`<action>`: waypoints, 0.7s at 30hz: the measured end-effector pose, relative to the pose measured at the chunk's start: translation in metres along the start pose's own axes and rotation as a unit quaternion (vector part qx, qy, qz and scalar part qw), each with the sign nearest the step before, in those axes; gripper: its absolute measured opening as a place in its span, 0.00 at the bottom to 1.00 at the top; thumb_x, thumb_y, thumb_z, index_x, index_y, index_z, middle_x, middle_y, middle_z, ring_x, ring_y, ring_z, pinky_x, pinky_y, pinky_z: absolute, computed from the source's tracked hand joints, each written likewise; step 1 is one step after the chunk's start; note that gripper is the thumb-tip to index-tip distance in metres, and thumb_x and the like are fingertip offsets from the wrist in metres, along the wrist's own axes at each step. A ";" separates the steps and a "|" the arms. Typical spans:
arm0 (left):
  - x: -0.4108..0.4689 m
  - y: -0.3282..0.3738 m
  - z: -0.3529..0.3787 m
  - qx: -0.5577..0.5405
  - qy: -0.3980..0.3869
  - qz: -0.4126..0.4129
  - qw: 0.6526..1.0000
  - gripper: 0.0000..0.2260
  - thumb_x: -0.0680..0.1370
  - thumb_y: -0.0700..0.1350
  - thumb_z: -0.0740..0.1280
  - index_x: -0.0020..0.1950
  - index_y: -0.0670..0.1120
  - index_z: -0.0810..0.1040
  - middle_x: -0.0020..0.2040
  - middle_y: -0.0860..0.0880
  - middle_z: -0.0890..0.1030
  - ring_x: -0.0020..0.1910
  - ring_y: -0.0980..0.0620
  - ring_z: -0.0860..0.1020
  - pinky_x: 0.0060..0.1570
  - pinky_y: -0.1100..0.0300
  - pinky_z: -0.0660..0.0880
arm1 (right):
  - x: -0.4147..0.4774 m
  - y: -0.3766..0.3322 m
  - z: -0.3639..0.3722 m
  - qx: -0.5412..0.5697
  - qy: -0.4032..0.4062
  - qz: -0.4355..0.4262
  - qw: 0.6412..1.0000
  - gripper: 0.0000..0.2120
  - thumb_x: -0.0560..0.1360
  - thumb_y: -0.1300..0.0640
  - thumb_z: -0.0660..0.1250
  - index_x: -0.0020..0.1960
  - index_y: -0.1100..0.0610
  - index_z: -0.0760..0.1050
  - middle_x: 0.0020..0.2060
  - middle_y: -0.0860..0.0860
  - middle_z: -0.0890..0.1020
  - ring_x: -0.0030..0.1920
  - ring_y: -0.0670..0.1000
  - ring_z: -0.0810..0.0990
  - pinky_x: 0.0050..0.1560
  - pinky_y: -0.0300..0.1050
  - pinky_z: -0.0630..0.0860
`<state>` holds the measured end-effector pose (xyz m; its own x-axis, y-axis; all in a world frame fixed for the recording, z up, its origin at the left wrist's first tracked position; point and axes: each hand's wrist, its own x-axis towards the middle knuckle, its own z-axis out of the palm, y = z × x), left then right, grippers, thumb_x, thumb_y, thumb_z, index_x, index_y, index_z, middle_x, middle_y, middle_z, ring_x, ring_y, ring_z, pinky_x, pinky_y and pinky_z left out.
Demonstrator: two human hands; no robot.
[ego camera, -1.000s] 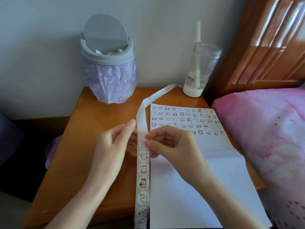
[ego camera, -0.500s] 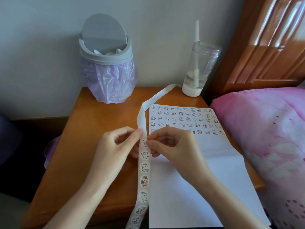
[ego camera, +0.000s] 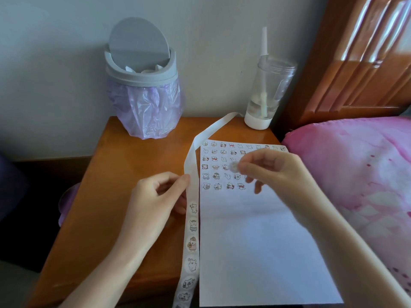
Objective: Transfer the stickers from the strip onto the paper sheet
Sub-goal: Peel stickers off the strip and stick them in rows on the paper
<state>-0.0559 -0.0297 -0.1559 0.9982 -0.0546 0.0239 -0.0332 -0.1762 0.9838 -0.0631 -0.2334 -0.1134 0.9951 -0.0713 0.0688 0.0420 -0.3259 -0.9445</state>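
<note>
Nightstand [ego camera: 138,165]: wooden top is carrying everything.
Strip [ego camera: 192,241]: is running along the paper sheet's [ego camera: 255,252] left edge.
Left hand [ego camera: 155,201]: is pinching the strip.
Right hand [ego camera: 273,172]: is pinching one round sticker [ego camera: 233,167] above the sheet's filled rows.
Back wall [ego camera: 55,63]: bin [ego camera: 142,85] and bottle [ego camera: 266,92] are standing.

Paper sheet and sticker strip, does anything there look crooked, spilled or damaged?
Nothing is spilled or damaged. The paper sheet hangs past the wooden table's front edge and is unsupported there. The strip, held by the left hand, trails off the same edge. The sticker rows look fairly straight.
</note>
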 end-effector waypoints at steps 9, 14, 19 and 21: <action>0.001 0.000 0.002 -0.004 -0.003 0.010 1.000 0.10 0.77 0.44 0.66 0.38 0.43 0.82 0.33 0.46 0.82 0.29 0.57 0.79 0.28 0.71 0.73 | 0.015 0.026 -0.037 -0.096 -0.029 0.132 0.986 0.03 0.72 0.61 0.72 0.40 0.60 0.82 0.29 0.50 0.81 0.29 0.48 0.74 0.30 0.37 0.72; 0.001 -0.001 0.002 -0.002 -0.004 0.010 1.000 0.10 0.77 0.45 0.66 0.39 0.43 0.82 0.33 0.48 0.83 0.30 0.57 0.80 0.27 0.73 0.72 | 0.018 0.034 -0.036 -0.111 -0.038 0.142 0.983 0.03 0.72 0.60 0.72 0.40 0.60 0.82 0.25 0.48 0.79 0.24 0.45 0.71 0.27 0.37 0.67; 0.002 -0.001 0.002 0.004 -0.006 0.008 1.000 0.09 0.77 0.46 0.66 0.40 0.45 0.82 0.34 0.52 0.84 0.32 0.57 0.81 0.28 0.73 0.73 | 0.020 0.037 -0.034 -0.130 -0.041 0.117 0.984 0.04 0.71 0.60 0.73 0.41 0.61 0.82 0.26 0.48 0.80 0.21 0.44 0.68 0.24 0.35 0.64; 0.002 -0.001 0.002 0.006 -0.007 0.009 1.000 0.09 0.77 0.46 0.66 0.40 0.46 0.82 0.34 0.52 0.84 0.32 0.57 0.81 0.28 0.73 0.72 | 0.021 0.038 -0.033 -0.136 -0.040 0.109 0.984 0.03 0.71 0.60 0.73 0.40 0.60 0.82 0.28 0.50 0.81 0.21 0.44 0.67 0.23 0.35 0.64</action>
<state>-0.0543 -0.0314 -0.1573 0.9967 -0.0718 0.0382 -0.0510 -0.1860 0.9812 -0.0440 -0.2789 -0.1376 0.9820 -0.0961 -0.1628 -0.1887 -0.5517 -0.8124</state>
